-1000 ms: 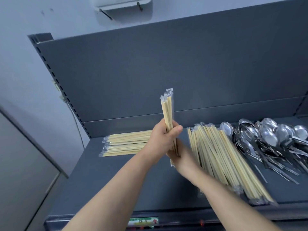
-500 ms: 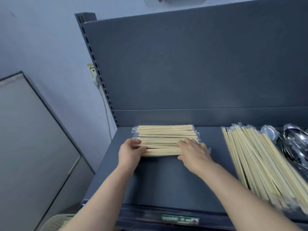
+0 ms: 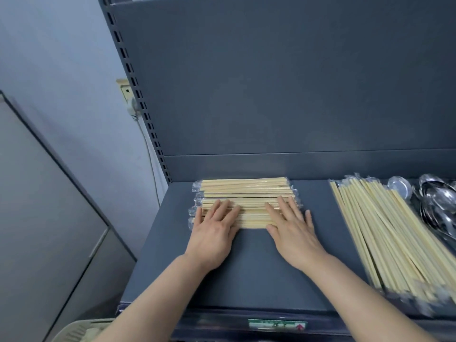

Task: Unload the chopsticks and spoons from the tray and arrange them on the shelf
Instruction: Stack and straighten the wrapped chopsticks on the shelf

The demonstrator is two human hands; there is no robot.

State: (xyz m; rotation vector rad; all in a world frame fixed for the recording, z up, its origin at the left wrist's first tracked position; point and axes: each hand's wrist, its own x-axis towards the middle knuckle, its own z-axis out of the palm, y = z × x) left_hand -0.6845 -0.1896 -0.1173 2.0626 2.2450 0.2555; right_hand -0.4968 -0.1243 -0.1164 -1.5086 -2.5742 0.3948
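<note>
- The pile of wrapped chopsticks (image 3: 246,193) lay crosswise at the back left of the shelf (image 3: 246,280), close to its rear panel.
- Our left hand (image 3: 214,228) rested flat on the pile's left end, fingers straight and spread, gripping nothing.
- Our right hand (image 3: 293,228) lay flat on the right end likewise, fingers apart.
- A longer row of chopsticks (image 3: 385,230) ran front to back, well apart on the right.
- Spoons (image 3: 436,206) were heaped just beside that row.
- A pale tray (image 3: 81,329) showed below the shelf's front edge, at the left.
</note>
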